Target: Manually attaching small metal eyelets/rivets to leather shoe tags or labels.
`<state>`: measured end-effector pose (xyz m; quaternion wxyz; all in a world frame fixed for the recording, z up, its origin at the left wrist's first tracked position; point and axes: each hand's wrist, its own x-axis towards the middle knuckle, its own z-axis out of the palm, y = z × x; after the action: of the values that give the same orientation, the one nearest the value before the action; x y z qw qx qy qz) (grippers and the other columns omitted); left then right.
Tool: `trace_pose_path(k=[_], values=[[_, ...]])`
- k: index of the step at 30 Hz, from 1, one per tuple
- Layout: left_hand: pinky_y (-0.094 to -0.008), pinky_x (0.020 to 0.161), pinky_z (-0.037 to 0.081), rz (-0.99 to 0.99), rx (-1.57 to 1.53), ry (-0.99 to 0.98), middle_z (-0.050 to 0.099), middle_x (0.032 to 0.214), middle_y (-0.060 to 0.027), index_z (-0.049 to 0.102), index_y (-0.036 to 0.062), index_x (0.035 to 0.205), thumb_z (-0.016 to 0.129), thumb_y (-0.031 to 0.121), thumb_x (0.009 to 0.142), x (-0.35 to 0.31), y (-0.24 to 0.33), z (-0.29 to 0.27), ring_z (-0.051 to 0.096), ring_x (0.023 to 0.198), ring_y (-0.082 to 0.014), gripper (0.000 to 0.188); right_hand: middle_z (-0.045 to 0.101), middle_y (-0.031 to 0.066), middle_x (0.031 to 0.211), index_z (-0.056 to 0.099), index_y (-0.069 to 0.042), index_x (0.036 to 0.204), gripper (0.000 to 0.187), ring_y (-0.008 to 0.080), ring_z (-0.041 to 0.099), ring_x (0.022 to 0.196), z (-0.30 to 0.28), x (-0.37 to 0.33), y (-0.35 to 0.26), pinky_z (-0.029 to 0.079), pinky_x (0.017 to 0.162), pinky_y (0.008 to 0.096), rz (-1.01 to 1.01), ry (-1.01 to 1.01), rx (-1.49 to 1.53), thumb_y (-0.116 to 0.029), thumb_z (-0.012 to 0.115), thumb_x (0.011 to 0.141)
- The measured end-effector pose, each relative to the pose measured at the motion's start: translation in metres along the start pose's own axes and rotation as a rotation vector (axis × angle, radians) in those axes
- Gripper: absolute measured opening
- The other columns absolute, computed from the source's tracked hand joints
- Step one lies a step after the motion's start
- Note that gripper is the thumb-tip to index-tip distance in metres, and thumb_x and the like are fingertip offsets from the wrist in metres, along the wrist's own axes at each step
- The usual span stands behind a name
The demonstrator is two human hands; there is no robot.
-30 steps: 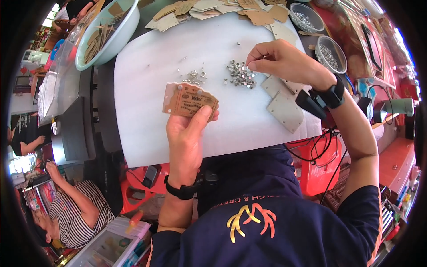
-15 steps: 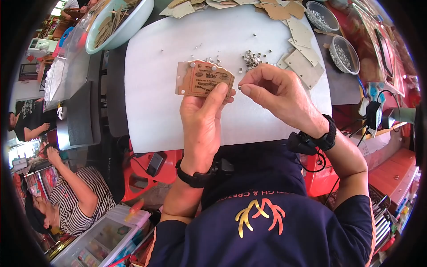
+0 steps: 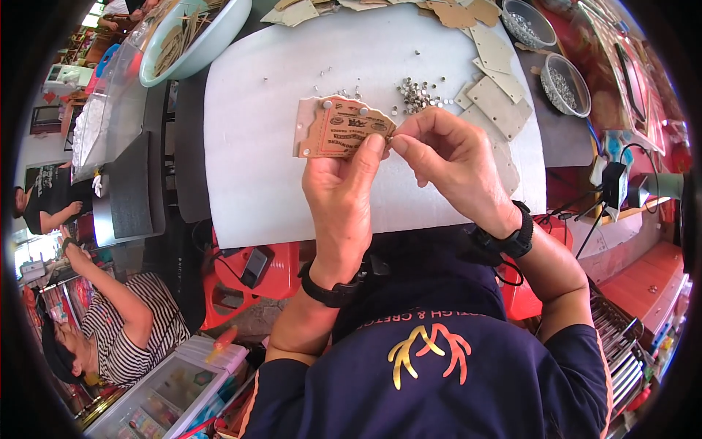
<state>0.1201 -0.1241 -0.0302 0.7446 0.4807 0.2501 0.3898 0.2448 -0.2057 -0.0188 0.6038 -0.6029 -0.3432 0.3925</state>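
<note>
My left hand (image 3: 340, 197) is closed on a brown printed board piece (image 3: 358, 126) with a wavy upper edge, thumb across its front. Silvery round caps sit along the top of the piece, and a paler layer shows at its left side. My right hand (image 3: 453, 157) pinches a small metal cap at the right edge of the piece; fingertips mostly hide it. Beyond the hands, a pile of small metal caps (image 3: 417, 95) lies on the white sheet (image 3: 256, 175). A few tiny rivets (image 3: 322, 72) are scattered to the left of the pile.
Flat pale board pieces (image 3: 497, 102) overlap along the right side, and more lie at the far edge. Two clear bowls of small metal parts, one a round bowl (image 3: 567, 86), stand at right. A pale blue basin (image 3: 212, 44) holds brown pieces. Another person (image 3: 128, 314) sits at left.
My right hand has moved slightly left, bringing its pinched fingertips against the board's right edge. The board piece has shifted a little right and tilted in my left hand.
</note>
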Motion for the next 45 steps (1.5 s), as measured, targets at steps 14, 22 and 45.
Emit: trace_pose_path(k=[14, 22, 45], values=[[-0.0324, 0.091, 0.047, 0.001, 0.03, 0.042, 0.061, 0.112, -0.0056, 0.051, 0.0011, 0.128, 0.056, 0.008, 0.097, -0.002, -0.008, -0.001, 0.059, 0.101, -0.014, 0.032, 0.062, 0.001, 0.08, 0.063, 0.0, 0.093, 0.013, 0.0046, 0.053, 0.063, 0.004, -0.007, 0.016, 0.045, 0.055, 0.0213, -0.041, 0.081, -0.047, -0.011, 0.067, 0.091], [-0.0256, 0.084, 0.049, 0.007, -0.04, 0.031, 0.063, 0.109, -0.0059, 0.054, -0.0024, 0.122, 0.056, 0.006, 0.097, -0.004, -0.009, 0.005, 0.058, 0.096, -0.0095, 0.026, 0.06, 0.0028, 0.082, 0.063, -0.001, 0.087, 0.008, 0.0068, 0.052, 0.066, 0.007, -0.005, 0.023, 0.045, 0.056, 0.0223, -0.181, 0.179, -0.124, -0.006, 0.069, 0.087], [-0.0311, 0.092, 0.048, -0.019, -0.003, -0.001, 0.06, 0.113, -0.0066, 0.05, -0.0008, 0.13, 0.056, 0.007, 0.097, -0.008, -0.012, 0.005, 0.058, 0.103, -0.0131, 0.034, 0.064, 0.0005, 0.078, 0.062, -0.001, 0.089, 0.008, 0.0028, 0.053, 0.066, 0.007, -0.008, 0.031, 0.044, 0.057, 0.0197, -0.116, 0.189, -0.038, -0.006, 0.068, 0.088]])
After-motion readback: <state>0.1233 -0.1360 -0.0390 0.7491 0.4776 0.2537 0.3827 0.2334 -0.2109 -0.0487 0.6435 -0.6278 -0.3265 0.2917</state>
